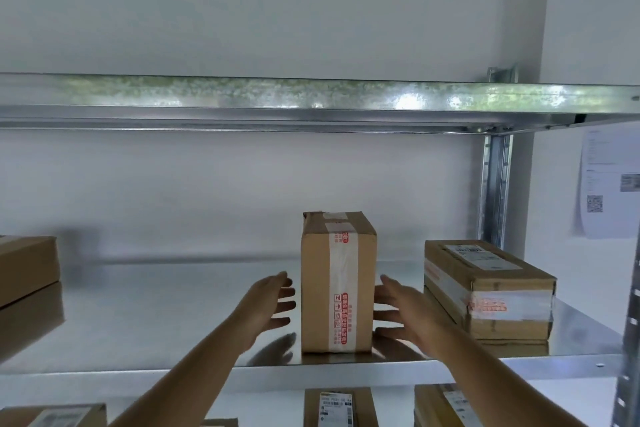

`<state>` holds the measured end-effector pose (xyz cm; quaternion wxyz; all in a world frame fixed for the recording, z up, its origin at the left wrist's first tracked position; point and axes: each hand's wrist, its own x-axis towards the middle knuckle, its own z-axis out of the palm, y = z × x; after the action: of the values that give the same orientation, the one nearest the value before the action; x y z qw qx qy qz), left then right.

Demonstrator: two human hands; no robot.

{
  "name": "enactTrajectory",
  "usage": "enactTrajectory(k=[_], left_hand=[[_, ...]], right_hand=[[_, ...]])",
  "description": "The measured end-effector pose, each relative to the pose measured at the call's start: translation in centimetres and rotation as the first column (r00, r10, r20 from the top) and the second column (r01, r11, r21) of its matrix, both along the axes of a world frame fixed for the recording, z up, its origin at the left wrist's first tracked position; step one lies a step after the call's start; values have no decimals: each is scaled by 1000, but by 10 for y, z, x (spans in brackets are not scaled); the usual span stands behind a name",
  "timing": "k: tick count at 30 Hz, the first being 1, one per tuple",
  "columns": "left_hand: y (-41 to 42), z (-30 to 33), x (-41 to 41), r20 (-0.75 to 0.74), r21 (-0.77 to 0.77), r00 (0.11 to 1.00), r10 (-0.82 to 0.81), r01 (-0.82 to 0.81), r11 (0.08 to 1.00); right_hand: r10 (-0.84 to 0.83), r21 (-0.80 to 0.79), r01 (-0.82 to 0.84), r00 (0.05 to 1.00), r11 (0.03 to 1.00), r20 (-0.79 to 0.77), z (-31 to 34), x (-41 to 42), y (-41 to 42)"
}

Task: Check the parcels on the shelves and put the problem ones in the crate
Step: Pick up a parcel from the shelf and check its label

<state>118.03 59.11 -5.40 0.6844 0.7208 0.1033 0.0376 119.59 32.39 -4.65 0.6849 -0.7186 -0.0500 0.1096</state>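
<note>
Upright taped cardboard parcel (pixel 337 284): centre of middle shelf (pixel 156 329), near front edge. Left hand (pixel 268 305), right hand (pixel 401 314) spread wide, flanking, holding nothing. Likely light, stiff; clasp both side faces.

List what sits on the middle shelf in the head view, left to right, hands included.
Box at the left edge → left hand → upright taped box → right hand → flat box with a label on top → shelf upright.

One head-worn view faces the metal shelf (pixel 346 369) straight on from close by, level with its front edge, looking slightly up toward the upper shelf (pixel 311 97).
</note>
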Motion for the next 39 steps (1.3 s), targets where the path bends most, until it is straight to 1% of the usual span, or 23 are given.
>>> enactTrajectory(k=[3,6,9,11,14,17,20,24,26,28,30,34,39], left_hand=[[-2,-10,-7,31,-54,999,-35,37,998],[-13,-13,-14,36,-79,995,-96,99,992],[-21,-11,-22,55,-91,992,-114,118,989],[-22,-8,-27,57,-54,989,-139,143,988],[-22,7,-31,86,56,979,-184,180,982],[-19,31,-33,143,132,975,-173,154,979],[-20,59,-33,158,204,979,-129,96,974],[-24,89,-33,211,220,968,-137,90,971],[-25,101,-32,212,243,964,-160,106,964],[-26,110,-31,194,263,969,-155,101,960],[-25,117,-31,160,264,978,-137,91,960],[-20,126,-28,53,274,992,-112,94,957],[-17,127,-22,-94,257,988,-119,140,956]], right_hand=[[-14,58,14,1000,998,7,-10,-4,7],[-57,64,53,997,997,56,-14,-7,13],[-83,45,79,993,996,85,-17,-10,18],[-82,5,82,992,997,100,-15,-13,21],[-62,-45,69,987,997,147,-2,-15,22],[-26,-111,49,980,993,200,23,-15,22],[-51,-155,92,967,984,251,49,-13,20],[-31,-156,81,953,984,303,82,-11,18],[-4,-201,71,950,977,314,98,-13,17],[29,-272,59,951,961,307,112,-13,15],[49,-298,37,960,954,275,121,-11,12],[64,-314,-6,983,950,174,128,-1,5],[113,-387,-90,993,917,37,123,11,5]])
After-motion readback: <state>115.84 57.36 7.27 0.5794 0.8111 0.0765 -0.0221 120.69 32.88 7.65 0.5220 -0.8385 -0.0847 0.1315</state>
